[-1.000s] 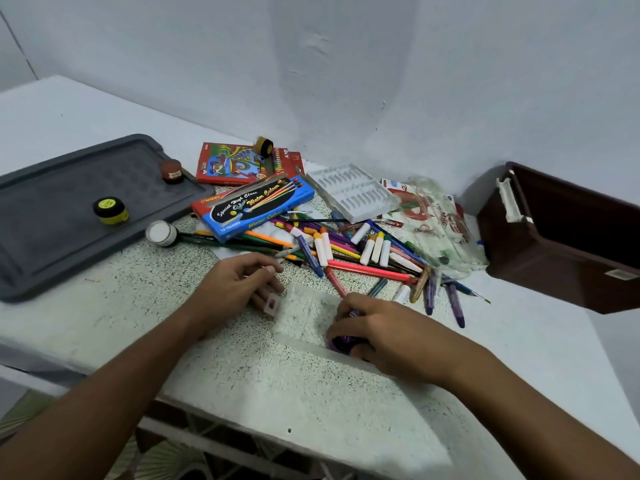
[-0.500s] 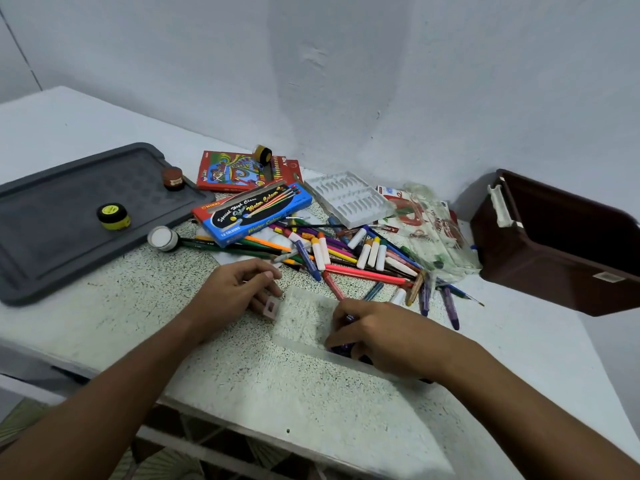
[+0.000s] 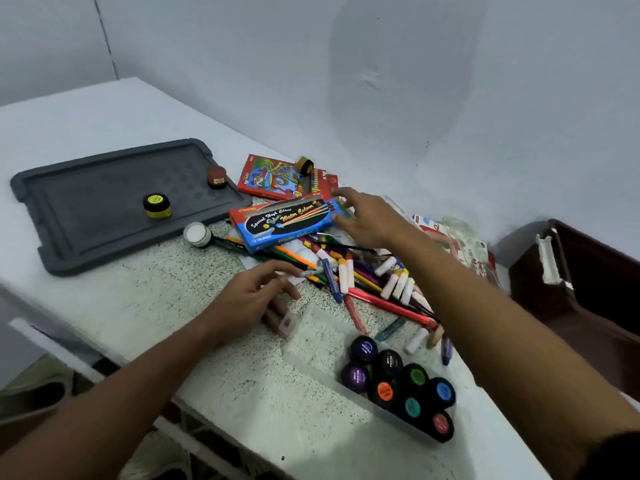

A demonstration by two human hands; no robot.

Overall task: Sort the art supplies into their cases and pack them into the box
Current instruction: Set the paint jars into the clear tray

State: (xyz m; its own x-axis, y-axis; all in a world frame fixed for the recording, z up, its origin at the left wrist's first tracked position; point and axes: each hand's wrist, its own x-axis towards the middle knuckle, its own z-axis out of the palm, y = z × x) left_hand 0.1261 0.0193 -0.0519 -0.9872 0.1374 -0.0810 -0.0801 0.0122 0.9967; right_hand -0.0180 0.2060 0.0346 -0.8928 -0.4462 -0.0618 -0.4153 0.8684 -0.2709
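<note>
**Paint pots half-cased, loose sticks still piled at the back of the table**

A speckled white table stands in a plain pale-walled corner. Toward its left edge lies a dark grey tray (image 3: 79, 216) carrying a yellow-lidded pot (image 3: 157, 205) and a brown-lidded pot (image 3: 216, 177); a white-lidded pot (image 3: 196, 233) sits just off the tray's near corner.

The left hand (image 3: 254, 299) rests near the table's middle, fingers loosely curled on the latch end of a clear plastic case (image 3: 313, 336); whether it truly grips the case I cannot tell. At the case's right end stand dark round paint pots (image 3: 401, 386) with purple, orange, green, blue and red lids, packed touching one another.

Behind lies the blue water-colour box (image 3: 284, 221), with a red box (image 3: 277, 178) beyond it bearing another small pot (image 3: 304, 165). The right hand (image 3: 367, 220) hovers spread wide over the blue box's right end, holding nothing.

The heap of pens and crayons (image 3: 367, 282) lies between the boxes and the case. These are likely light, stiff and prone to roll, so gathering several side by side at mid-length should suit; the crayons may snap if bent. The pots look small and rigid, best pinched by the lid rim. The cardboard box would crush under a hard squeeze.

At the right edge sits the open brown box (image 3: 571, 292).
</note>
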